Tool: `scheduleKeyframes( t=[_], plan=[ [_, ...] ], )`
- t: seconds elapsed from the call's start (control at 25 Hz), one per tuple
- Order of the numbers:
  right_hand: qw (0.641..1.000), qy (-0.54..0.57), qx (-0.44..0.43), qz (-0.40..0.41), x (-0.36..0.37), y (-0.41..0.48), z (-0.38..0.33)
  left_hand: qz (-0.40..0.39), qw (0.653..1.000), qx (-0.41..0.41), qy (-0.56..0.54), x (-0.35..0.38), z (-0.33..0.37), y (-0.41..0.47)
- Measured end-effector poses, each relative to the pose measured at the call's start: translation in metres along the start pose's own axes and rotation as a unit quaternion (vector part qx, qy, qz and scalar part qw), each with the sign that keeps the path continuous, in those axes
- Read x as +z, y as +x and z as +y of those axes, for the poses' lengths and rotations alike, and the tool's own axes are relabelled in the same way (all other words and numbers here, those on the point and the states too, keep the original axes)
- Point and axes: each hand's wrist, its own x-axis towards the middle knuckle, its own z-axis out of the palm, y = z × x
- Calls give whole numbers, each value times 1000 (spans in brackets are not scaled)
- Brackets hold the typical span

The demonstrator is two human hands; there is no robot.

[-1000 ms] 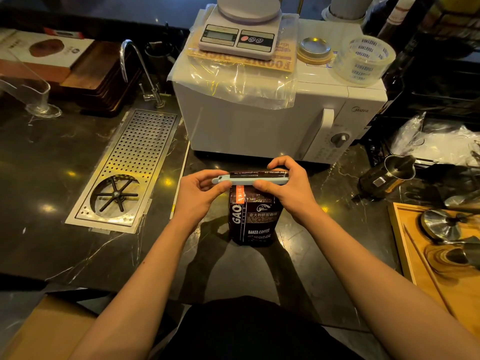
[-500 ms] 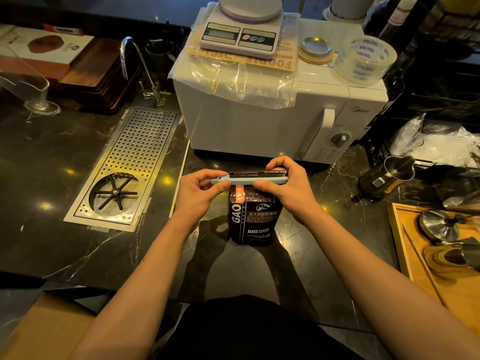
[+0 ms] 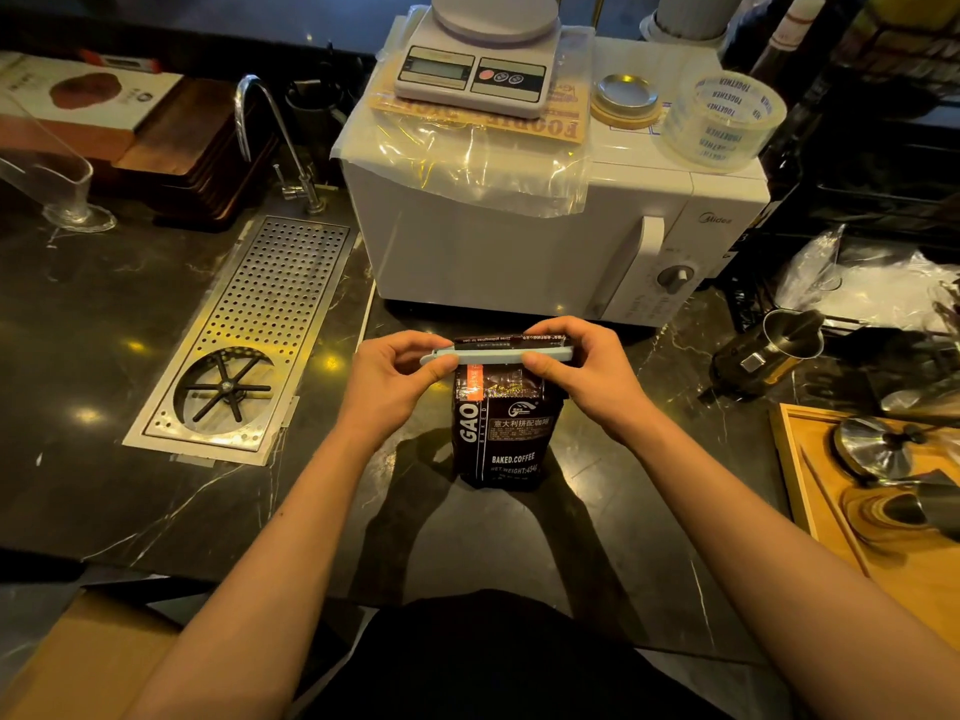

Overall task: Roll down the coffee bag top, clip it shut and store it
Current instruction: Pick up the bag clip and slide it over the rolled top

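Note:
A dark brown coffee bag [image 3: 501,433] stands upright on the black marble counter, its top rolled down. A long pale blue clip [image 3: 493,356] lies across the rolled top. My left hand [image 3: 387,384] pinches the clip's left end between thumb and fingers. My right hand [image 3: 587,374] grips the clip's right end together with the rolled fold. Both hands sit level with the bag's top, one on each side.
A white microwave [image 3: 519,241] stands right behind the bag, with a kitchen scale [image 3: 480,65] and a tape roll [image 3: 724,122] on top. A steel drip tray [image 3: 249,340] and tap are to the left. A wooden tray [image 3: 810,501] with metal tools lies right.
Nothing clear has changed; both hands stay on the clip at the bag's top, with only a slight shift of the left thumb.

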Motion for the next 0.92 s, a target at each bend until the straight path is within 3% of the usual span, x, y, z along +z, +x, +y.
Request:
scheduleKeyframes(
  t=[0.16, 0.28, 0.56, 0.92],
  plan=[
    [993, -114, -38, -8, -6, 2, -9, -113, 976, 66, 172, -13, 19, 18],
    [981, -177, -65, -36, -8, 5, -20, -169, 966, 82, 179, -6, 29, 27],
    [922, -341, -77, -168, -12, 27, -43, -173, 955, 131, 202, 5, 29, 35],
    [891, -421, -75, -150, 5, 27, -44, -169, 945, 155, 235, 6, 31, 36]
  ],
)
